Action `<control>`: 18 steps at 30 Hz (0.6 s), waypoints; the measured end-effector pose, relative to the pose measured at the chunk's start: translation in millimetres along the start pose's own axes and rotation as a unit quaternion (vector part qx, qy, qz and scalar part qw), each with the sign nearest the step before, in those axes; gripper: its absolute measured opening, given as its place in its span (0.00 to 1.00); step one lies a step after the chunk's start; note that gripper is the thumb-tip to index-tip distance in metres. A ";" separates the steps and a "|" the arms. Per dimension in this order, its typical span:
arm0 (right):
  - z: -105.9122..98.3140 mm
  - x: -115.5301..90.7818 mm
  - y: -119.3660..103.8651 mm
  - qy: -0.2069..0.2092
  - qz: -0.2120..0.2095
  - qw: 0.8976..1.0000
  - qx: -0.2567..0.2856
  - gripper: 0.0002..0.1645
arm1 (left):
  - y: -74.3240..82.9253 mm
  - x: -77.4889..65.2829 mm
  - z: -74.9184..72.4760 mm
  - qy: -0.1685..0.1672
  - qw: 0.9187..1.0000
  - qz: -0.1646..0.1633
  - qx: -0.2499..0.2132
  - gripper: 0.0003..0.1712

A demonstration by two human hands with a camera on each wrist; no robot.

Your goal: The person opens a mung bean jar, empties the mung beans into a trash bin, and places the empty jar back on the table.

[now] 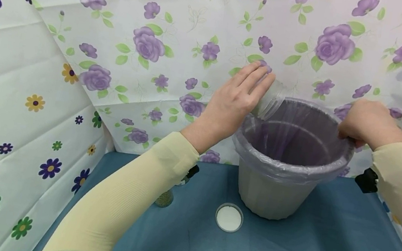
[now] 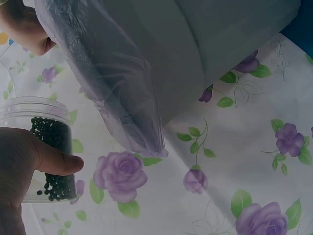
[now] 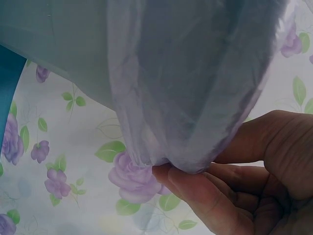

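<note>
My left hand grips a clear jar and tilts it at the left rim of a light grey bin. In the left wrist view, small dark green beads lie along one side inside the jar, with the thumb across its wall. A translucent purple bag lines the bin and folds over its rim. At the bin's right rim, my right hand pinches the bag's folded edge between thumb and fingers, as the right wrist view shows.
A round white-faced lid lies on the blue cloth in front of the bin. Left of it, partly behind my left forearm, stands a small container with greenish contents. Floral sheets hang close behind and at the left.
</note>
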State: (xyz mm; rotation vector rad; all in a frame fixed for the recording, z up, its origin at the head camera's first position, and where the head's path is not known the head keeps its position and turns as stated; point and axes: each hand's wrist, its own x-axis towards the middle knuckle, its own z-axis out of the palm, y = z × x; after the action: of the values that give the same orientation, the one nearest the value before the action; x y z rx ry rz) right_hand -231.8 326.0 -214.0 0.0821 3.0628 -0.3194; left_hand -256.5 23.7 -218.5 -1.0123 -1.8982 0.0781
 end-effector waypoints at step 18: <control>0.2 0.5 1.3 0.005 -0.011 1.000 -0.015 0.13 | -0.5 -1.1 1.0 0.002 1.000 0.003 0.005 0.26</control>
State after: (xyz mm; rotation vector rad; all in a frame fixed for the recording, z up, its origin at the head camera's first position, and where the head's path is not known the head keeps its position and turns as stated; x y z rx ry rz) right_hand -232.2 327.3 -214.5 0.0487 3.0798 -0.2741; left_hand -257.4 23.0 -219.6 -1.0105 -1.8899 0.0879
